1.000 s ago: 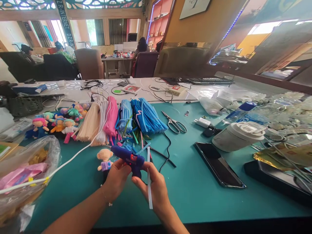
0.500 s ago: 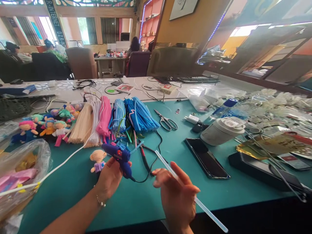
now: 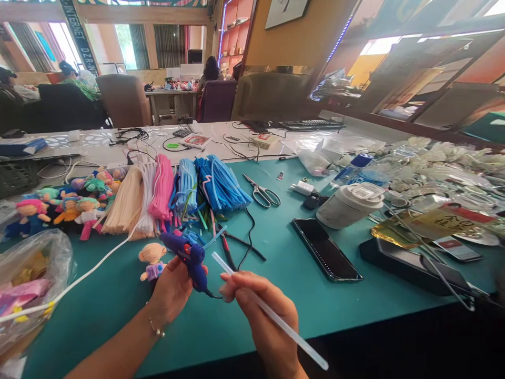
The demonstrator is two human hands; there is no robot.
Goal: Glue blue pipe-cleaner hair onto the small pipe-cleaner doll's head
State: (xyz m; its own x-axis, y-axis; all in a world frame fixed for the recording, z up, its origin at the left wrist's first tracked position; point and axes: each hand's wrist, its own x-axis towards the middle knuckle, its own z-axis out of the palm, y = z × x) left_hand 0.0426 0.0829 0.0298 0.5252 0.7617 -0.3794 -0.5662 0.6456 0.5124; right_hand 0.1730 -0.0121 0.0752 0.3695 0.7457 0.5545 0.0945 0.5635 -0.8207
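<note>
My left hand (image 3: pixel 173 288) is closed around a dark blue hot glue gun (image 3: pixel 188 255), with a small red light showing on its side. Between the fingers of my right hand (image 3: pixel 264 316) runs a translucent glue stick (image 3: pixel 294 334), slanting with its upper end toward the gun but apart from it. A small doll (image 3: pixel 152 258) with a bare tan head and purple top is just left of the gun. Behind the gun, pliers with red-and-black handles (image 3: pixel 226 251) lie on the green mat (image 3: pixel 300 310).
Bundles of pipe cleaners (image 3: pixel 221 181) and several finished dolls (image 3: pixel 84 208) are at the back left. Scissors (image 3: pixel 262 192), a phone (image 3: pixel 326 250) and a lidded cup (image 3: pixel 349 205) lie to the right. A plastic bag (image 3: pixel 35 284) sits at left. People sit in the background.
My right hand has moved left toward the glue gun, and its fingers have closed into a pinch on the glue stick. My left hand still holds the gun.
</note>
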